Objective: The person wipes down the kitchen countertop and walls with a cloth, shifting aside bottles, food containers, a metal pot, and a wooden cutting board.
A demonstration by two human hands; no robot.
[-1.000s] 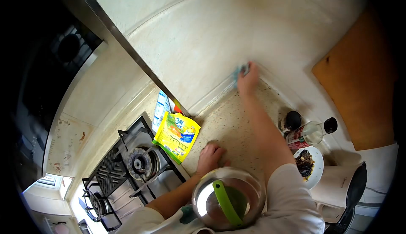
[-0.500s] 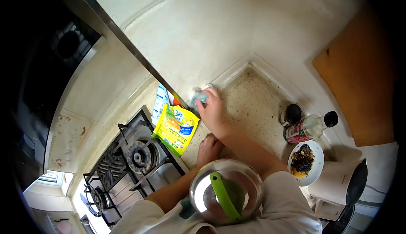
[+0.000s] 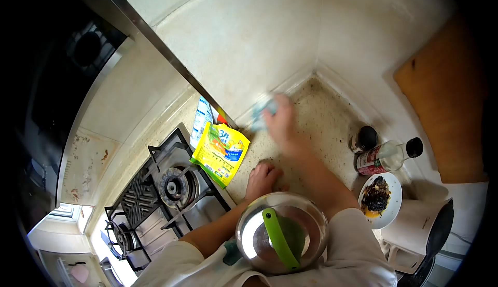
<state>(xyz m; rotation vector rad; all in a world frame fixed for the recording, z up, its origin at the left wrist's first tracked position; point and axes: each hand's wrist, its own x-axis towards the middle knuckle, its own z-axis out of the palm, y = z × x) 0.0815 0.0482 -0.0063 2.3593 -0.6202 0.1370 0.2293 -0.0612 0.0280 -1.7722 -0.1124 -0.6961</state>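
Note:
My right hand [image 3: 282,123] grips a pale blue cloth [image 3: 263,111], pressed where the counter [image 3: 314,110] meets the back wall. Both are blurred by motion. My left hand [image 3: 262,179] rests on the counter nearer to me, its fingers curled in and nothing visible in them. Just left of it lies a yellow food packet [image 3: 223,154], propped on a blue and white packet [image 3: 201,123]. Below my hands, close to my chest, is a rounded shiny steel vessel or lid [image 3: 249,235] with a green handle [image 3: 280,240].
On the left is a gas stove [image 3: 179,188]. To the right stand a dark-lidded jar [image 3: 365,139], a glass bottle [image 3: 386,157], a white plate [image 3: 395,201] of dark food and a beige appliance [image 3: 410,224]. A wooden board [image 3: 446,105] leans against the wall.
My right hand has moved the cloth rightward along the wall's foot, away from the packets. My left hand stays on the counter. The whole view has shifted slightly.

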